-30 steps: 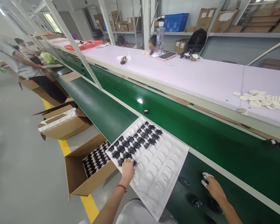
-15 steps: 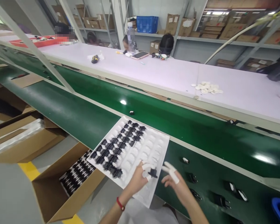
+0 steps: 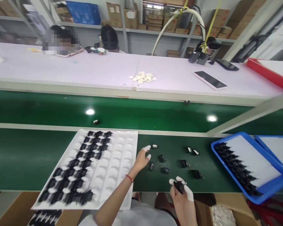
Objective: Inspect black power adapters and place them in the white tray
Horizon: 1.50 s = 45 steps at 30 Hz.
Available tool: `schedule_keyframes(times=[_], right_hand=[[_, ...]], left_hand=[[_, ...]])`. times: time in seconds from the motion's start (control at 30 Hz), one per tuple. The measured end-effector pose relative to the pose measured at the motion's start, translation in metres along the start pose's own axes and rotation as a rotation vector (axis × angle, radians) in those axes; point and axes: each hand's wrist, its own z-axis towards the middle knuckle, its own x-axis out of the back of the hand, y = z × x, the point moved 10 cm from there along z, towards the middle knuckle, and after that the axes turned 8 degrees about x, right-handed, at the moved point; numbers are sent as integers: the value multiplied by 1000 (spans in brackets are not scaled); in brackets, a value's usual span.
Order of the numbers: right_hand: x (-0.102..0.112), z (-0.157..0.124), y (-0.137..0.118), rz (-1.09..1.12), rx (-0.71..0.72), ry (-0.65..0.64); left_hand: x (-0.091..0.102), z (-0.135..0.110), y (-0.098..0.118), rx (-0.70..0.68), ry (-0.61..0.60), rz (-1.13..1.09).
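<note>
Two bare hands work over a green conveyor belt [image 3: 25, 160], fingertips wrapped in white covers. Right hand [image 3: 182, 199]: grip clenched on a black plug adapter [image 3: 178, 187], pinched between thumb and fingers near the belt's near edge. Left hand [image 3: 140, 160], red wristband [image 3: 129, 178] on the wrist: grip released, fingers apart, nothing held, fingertips just beside a loose black adapter [image 3: 155, 146]. More loose black adapters [image 3: 162, 158] lie scattered on the belt, between the hands and to the right of them, at mixed angles. Left of the left hand, a white plastic tray [image 3: 118, 150] sits on the belt; rows of black adapters [image 3: 80, 163] fill its left-side cavities, right-side cavities bare. Right of the loose adapters, a blue tray [image 3: 226, 139] sits at an angle, with black adapters [image 3: 235, 168] lined along a white sheet. One small black item [image 3: 96, 122] lies alone on the farther belt. Beyond it, the counter [image 3: 85, 70] carries a pile of small white discs [image 3: 142, 77] and a dark-screened tablet [image 3: 209, 79]. Shelves [image 3: 141, 28] of cardboard boxes stand behind a seated person [image 3: 109, 39].
</note>
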Motion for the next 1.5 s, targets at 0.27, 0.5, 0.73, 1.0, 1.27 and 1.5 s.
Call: schedule_keyframes(times=[0.27,0.5,0.73,1.0,1.27,1.5], right_hand=[[57,-18,-14,52,11,147],[17,-22,-45,102,-58,66],[-66,-22,-65,282,-206,-94],[-118,-28,-41,173,-280,-185],[-188,-58,-54,-94,15,-621],[-268,-142,-106,-281,723,-1190]], left_hand=[[-39,88,11,97,-34,53],[-24,69,6,147,-42,-306],[-5,-42,4,208,-20,-910],[6,-124,14,241,-79,-1260],[72,-172,32,-48,-9,-1161],[120,-225,50,-202,128,-874]])
